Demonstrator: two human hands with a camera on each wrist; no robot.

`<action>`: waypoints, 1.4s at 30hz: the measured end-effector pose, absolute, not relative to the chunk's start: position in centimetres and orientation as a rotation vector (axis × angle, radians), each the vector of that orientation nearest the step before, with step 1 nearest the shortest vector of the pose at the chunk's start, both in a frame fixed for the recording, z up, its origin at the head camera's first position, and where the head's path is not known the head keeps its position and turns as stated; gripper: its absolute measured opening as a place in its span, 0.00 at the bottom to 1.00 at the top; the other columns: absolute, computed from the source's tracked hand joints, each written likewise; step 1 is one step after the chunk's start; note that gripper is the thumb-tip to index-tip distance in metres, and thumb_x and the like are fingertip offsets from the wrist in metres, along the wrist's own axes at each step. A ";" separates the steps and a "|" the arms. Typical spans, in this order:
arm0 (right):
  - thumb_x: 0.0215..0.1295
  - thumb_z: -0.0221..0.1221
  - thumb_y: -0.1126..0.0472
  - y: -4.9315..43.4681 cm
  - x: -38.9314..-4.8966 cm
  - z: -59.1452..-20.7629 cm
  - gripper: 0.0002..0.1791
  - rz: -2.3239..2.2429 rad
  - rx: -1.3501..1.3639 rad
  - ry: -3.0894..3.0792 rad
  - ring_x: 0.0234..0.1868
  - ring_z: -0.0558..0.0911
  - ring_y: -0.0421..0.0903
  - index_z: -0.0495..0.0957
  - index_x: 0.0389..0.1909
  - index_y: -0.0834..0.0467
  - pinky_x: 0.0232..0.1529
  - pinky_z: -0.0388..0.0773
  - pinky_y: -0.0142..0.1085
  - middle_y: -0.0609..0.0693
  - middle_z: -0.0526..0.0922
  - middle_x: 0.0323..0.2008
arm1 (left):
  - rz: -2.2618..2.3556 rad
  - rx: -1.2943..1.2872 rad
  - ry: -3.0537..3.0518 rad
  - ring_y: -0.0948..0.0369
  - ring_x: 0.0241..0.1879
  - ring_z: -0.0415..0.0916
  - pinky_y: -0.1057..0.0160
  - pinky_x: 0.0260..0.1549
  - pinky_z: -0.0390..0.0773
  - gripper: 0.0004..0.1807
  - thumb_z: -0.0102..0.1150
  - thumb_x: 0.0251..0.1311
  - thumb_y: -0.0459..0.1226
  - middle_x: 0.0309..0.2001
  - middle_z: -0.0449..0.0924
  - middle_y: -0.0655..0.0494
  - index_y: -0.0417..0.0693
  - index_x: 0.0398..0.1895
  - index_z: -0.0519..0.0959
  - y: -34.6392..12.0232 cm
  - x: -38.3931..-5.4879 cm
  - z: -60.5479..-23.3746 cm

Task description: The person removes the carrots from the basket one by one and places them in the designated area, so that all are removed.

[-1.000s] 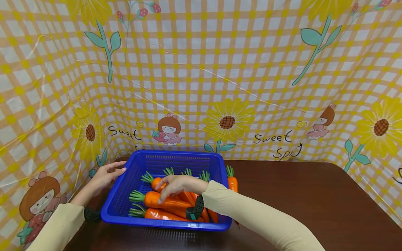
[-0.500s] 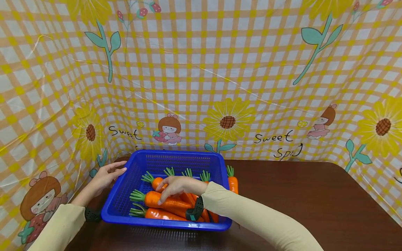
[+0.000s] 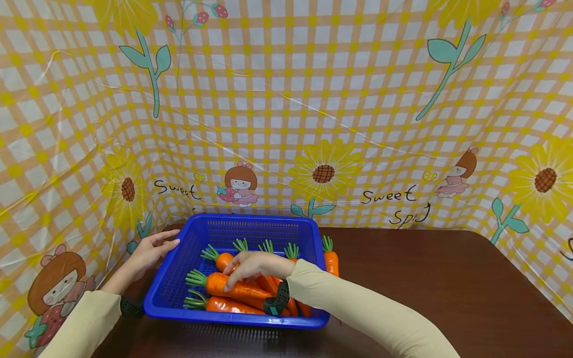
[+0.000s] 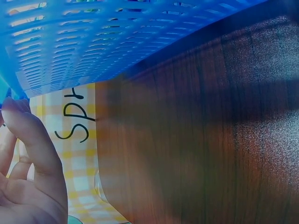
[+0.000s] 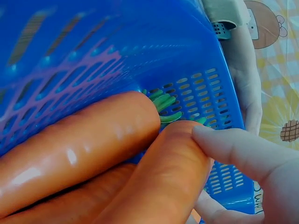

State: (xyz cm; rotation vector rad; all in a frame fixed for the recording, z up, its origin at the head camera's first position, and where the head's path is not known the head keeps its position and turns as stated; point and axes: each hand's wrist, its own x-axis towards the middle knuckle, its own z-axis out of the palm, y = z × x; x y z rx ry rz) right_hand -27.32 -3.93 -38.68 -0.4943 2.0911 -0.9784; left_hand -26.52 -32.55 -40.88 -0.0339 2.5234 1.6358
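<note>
A blue plastic basket [image 3: 250,219] with slotted walls holds several orange carrots with green tops. My right hand [image 3: 252,264] reaches into it and grips one carrot [image 3: 217,284] near its top end. In the right wrist view the thumb [image 5: 233,144] lies on one side of that carrot and the fingers show at its other side. Another carrot [image 3: 226,305] lies along the near wall, and one more [image 3: 224,260] sits just behind. My left hand [image 3: 146,254] is at the basket's left side, fingertips right at the outer rim, fingers loosely bent.
Outside the basket, a carrot [image 3: 332,262] lies against its right wall. The dark brown wooden table [image 3: 425,283] extends to the right. A checked cloth [image 3: 358,99] printed with sunflowers hangs around the back and sides.
</note>
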 end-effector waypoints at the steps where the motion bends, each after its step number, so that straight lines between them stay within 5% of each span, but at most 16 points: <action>1: 0.52 0.68 0.64 -3.9 -27.3 -38.7 0.19 -0.986 -0.496 2.086 0.34 0.71 0.41 0.81 0.47 0.58 0.33 0.72 0.33 0.45 0.75 0.33 | 1.634 -0.032 2.525 0.65 0.29 0.80 0.60 0.30 0.82 0.37 0.55 0.66 0.50 0.37 0.80 0.63 0.42 0.72 0.60 -32.5 -26.5 -40.9; 6: 0.52 0.67 0.64 -3.8 -27.3 -38.7 0.19 -1.023 -0.506 2.055 0.29 0.66 0.40 0.81 0.47 0.59 0.28 0.66 0.31 0.44 0.70 0.25 | 1.622 -0.028 2.541 0.65 0.30 0.80 0.60 0.31 0.82 0.37 0.55 0.66 0.51 0.39 0.80 0.61 0.42 0.72 0.60 -32.5 -26.5 -40.9; 19: 0.54 0.64 0.62 -3.6 -27.4 -39.0 0.19 -1.028 -0.491 2.044 0.33 0.73 0.39 0.81 0.49 0.59 0.30 0.72 0.28 0.43 0.80 0.34 | 1.607 -0.026 2.552 0.64 0.25 0.78 0.62 0.26 0.80 0.37 0.55 0.66 0.51 0.31 0.80 0.64 0.42 0.72 0.60 -32.6 -26.4 -41.0; 33: 0.61 0.61 0.58 -2.9 -27.6 -38.9 0.12 -1.047 -0.548 1.939 0.24 0.69 0.39 0.85 0.40 0.62 0.26 0.71 0.28 0.42 0.80 0.27 | 1.599 -0.032 2.557 0.65 0.26 0.78 0.62 0.27 0.80 0.37 0.55 0.66 0.51 0.34 0.80 0.62 0.42 0.72 0.60 -32.5 -26.4 -40.9; 42: 0.57 0.61 0.59 -2.3 -27.6 -38.6 0.09 -1.094 -0.522 1.937 0.23 0.67 0.39 0.85 0.33 0.60 0.25 0.70 0.28 0.44 0.73 0.24 | 1.603 -0.022 2.567 0.64 0.26 0.78 0.62 0.25 0.80 0.37 0.55 0.66 0.51 0.32 0.80 0.64 0.41 0.72 0.60 -32.4 -26.3 -40.9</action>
